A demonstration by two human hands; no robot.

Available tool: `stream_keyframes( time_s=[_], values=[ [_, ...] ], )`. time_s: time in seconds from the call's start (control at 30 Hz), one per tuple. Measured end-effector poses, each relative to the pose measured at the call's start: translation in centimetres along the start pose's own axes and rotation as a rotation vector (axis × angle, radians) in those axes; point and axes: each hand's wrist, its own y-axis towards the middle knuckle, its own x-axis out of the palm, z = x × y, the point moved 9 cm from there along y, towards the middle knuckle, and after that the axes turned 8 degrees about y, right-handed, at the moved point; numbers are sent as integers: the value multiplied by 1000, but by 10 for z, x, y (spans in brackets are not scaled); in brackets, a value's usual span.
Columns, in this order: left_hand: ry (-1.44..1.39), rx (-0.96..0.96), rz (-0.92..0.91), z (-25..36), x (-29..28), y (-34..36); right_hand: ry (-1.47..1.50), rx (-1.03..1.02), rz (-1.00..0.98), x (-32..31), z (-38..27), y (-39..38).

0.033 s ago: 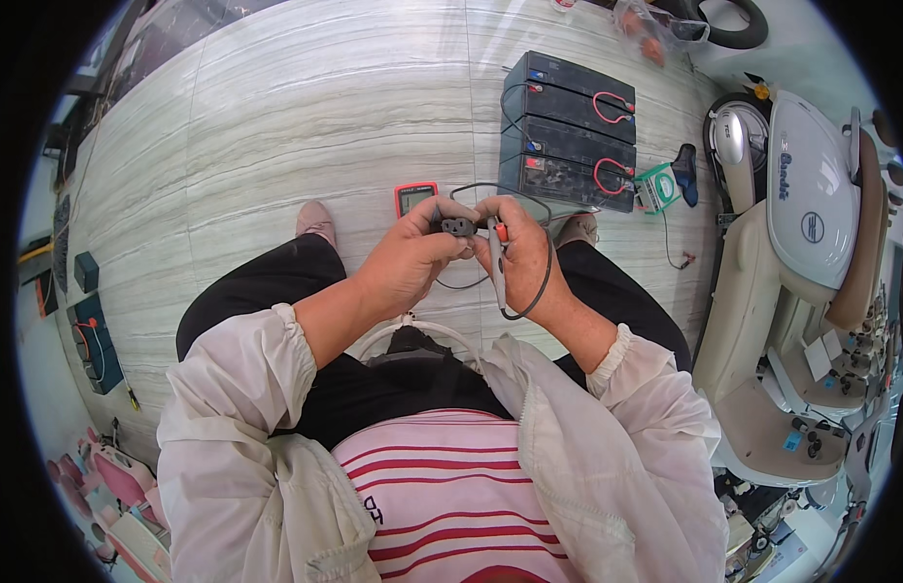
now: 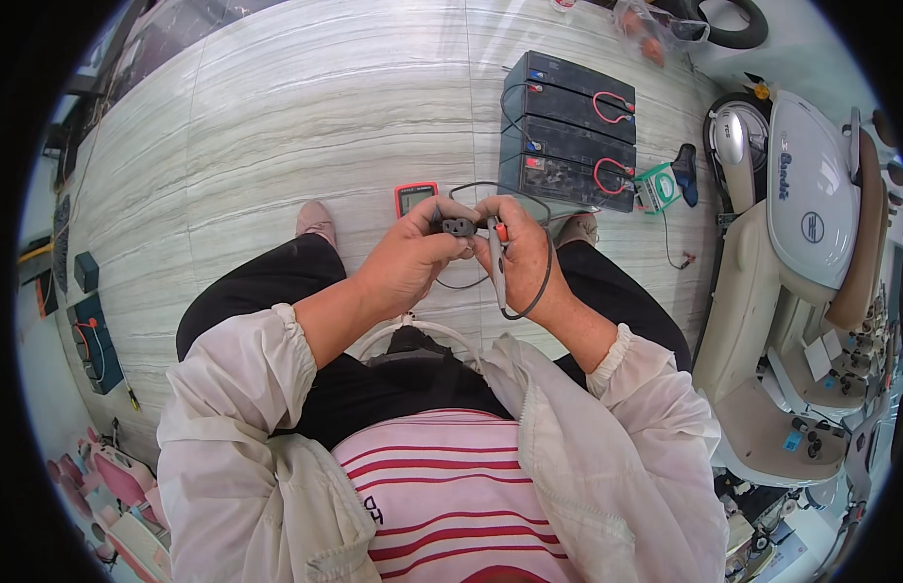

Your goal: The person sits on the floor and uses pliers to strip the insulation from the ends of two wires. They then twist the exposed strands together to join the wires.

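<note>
My left hand (image 2: 405, 255) pinches a small black plug connector (image 2: 458, 227) between thumb and fingers, its socket face turned up toward me. Close against it, my right hand (image 2: 537, 267) is closed around a grey pen-shaped test probe (image 2: 498, 270); a red piece (image 2: 502, 233) shows beside the probe under the fingers. A thin dark lead (image 2: 546, 260) loops around the right hand and runs out over the floor. Just beyond my left hand lies a red-framed multimeter (image 2: 415, 197), partly covered by the fingers. The probe's tip is hidden among my fingertips.
Ahead to the right stands a row of dark batteries (image 2: 576, 131) joined by red wires, with a green-white box (image 2: 657, 188) beside it. A scooter (image 2: 811, 204) lines the right side. More batteries (image 2: 98, 345) sit at far left, and a tyre (image 2: 738, 37) lies at the back.
</note>
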Motion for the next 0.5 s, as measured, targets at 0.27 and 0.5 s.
stream_keyframes(
  time_s=[0.27, 0.5],
  values=[
    [347, 64, 111, 26, 7, -4, 149, 96, 12, -12, 0, 7],
    [392, 78, 211, 29, -2, -6, 380, 210, 118, -39, -17, 12]
  ],
)
